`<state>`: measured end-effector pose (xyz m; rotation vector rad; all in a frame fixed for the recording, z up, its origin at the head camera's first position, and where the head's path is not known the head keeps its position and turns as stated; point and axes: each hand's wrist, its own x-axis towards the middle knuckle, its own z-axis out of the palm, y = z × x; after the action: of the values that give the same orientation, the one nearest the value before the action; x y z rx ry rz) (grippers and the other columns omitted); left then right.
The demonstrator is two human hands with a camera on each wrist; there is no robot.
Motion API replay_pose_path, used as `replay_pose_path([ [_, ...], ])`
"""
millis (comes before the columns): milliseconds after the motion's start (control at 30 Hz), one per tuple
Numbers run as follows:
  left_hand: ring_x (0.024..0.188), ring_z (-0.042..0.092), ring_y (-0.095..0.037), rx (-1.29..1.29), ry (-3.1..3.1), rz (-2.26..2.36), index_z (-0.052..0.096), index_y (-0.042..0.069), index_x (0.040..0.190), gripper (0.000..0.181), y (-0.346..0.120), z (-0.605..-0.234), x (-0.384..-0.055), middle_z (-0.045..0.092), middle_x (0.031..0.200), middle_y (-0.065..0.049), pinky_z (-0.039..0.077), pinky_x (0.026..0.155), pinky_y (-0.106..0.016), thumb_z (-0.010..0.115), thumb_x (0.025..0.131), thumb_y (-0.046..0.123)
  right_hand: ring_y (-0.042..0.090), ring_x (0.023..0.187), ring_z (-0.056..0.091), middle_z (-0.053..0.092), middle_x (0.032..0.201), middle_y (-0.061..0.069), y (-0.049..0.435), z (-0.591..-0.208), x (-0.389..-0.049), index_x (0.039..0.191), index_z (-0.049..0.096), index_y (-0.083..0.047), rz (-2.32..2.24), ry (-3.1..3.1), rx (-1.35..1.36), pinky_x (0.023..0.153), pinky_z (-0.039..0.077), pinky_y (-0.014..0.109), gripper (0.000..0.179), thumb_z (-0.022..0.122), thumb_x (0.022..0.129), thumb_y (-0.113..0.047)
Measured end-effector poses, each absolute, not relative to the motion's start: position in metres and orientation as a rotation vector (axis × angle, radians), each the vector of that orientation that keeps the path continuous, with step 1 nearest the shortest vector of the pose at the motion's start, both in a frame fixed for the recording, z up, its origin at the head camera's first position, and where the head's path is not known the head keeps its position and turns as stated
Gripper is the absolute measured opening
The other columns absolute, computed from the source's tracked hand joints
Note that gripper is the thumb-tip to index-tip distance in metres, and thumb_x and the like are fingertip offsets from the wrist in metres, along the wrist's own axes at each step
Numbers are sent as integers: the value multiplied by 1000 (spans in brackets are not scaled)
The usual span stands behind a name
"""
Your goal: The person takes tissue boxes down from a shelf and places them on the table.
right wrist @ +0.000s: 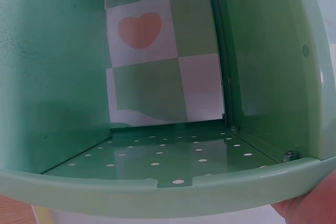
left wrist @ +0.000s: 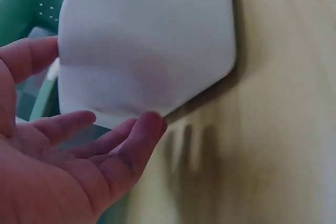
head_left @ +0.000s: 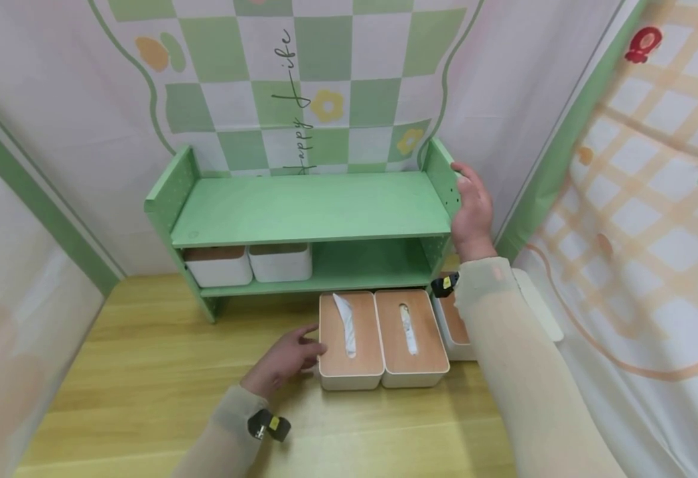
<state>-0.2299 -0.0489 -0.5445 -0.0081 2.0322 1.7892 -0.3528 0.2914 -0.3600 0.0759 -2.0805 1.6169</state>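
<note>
Two white tissue boxes with wood-look lids, a left tissue box (head_left: 332, 332) and a right tissue box (head_left: 426, 325), stand side by side before a green shelf (head_left: 325, 206). White tissue shows in both slots. My left hand (head_left: 286, 358) is at the left box's outer side, fingers loosely spread. In the left wrist view, its fingertips (left wrist: 152, 124) are at the white box wall (left wrist: 147, 40). My right hand (head_left: 474, 212) rests against the outside of the shelf's right side panel. Only a bit of it (right wrist: 312, 205) appears in the right wrist view, beside the panel's edge.
Two white bins (head_left: 220, 269) sit at the left of the lower shelf level. Behind the right forearm, another wood-lidded white box (head_left: 453, 325) is partly hidden, with a white flat-topped item (head_left: 540, 305) beside it. Curtains surround the wooden table (head_left: 146, 398).
</note>
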Motion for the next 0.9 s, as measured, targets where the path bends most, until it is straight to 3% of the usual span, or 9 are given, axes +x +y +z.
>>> replay_pose_path([
  [167, 112, 57, -37, 77, 2289, 1750, 39, 9, 152, 61, -54, -525, -228, 53, 138, -16, 49, 92, -55, 62, 98, 27, 8, 137, 29, 35, 155, -14, 290, -360, -351, 145, 52, -32, 1609, -2091, 64, 113, 20, 40, 46, 33, 105, -45],
  [233, 116, 56, -32, 150, 2481, 1675, 44, 12, 150, 57, -56, -516, -229, 54, 140, -13, 49, 94, -51, 61, 99, 28, 9, 137, 29, 35, 155, -14, 290, -360, -351, 145, 52, -32, 1604, -2093, 60, 113, 20, 41, 47, 33, 105, -45],
  [300, 103, 62, -32, 234, 2654, 1603, 47, 14, 149, 54, -59, -507, -228, 53, 142, -11, 52, 88, -48, 61, 98, 27, 9, 137, 29, 35, 155, -15, 290, -359, -352, 145, 52, -32, 1606, -2093, 59, 113, 21, 41, 47, 33, 105, -46],
  [400, 110, 61, -35, 452, 2902, 1449, 48, 10, 148, 53, -62, -494, -228, 50, 146, -12, 49, 95, -49, 60, 98, 25, 8, 137, 29, 35, 154, -17, 291, -360, -352, 144, 52, -33, 1603, -2095, 55, 113, 21, 41, 46, 33, 105, -46],
  [467, 122, 54, -36, 633, 3073, 1256, 46, 4, 148, 54, -65, -486, -229, 44, 150, -15, 41, 104, -50, 58, 100, 26, 8, 137, 29, 35, 153, -17, 291, -360, -353, 144, 53, -34, 1606, -2095, 53, 113, 20, 41, 46, 33, 105, -46],
  [533, 141, 33, -34, 787, 3248, 975, 44, -2, 147, 57, -67, -478, -232, 39, 153, -18, 25, 115, -50, 55, 101, 30, 8, 137, 29, 36, 153, -18, 292, -359, -353, 143, 53, -35, 1607, -2094, 51, 113, 21, 40, 45, 34, 105, -47],
  [633, 147, 19, -33, 863, 3384, 562, 35, -4, 151, 66, -71, -468, -239, 27, 159, -19, 15, 117, -52, 47, 103, 40, 8, 137, 29, 35, 154, -17, 292, -359, -353, 143, 53, -35, 1607, -2096, 50, 113, 21, 41, 45, 33, 105, -46],
  [733, 149, 13, -31, 825, 3405, 318, 25, -4, 154, 74, -73, -460, -246, 20, 161, -19, 7, 118, -51, 42, 104, 48, 8, 137, 29, 35, 153, -18, 292, -359, -353, 143, 53, -35, 1615, -2098, 45, 113, 21, 41, 45, 33, 105, -46],
  [900, 148, 12, -34, 794, 3361, 274, 20, -6, 154, 80, -76, -450, -258, 19, 161, -22, -1, 119, -47, 42, 103, 51, 9, 137, 29, 36, 153, -17, 291, -359, -353, 142, 54, -35, 1640, -2079, 48, 113, 21, 40, 44, 34, 105, -46],
])
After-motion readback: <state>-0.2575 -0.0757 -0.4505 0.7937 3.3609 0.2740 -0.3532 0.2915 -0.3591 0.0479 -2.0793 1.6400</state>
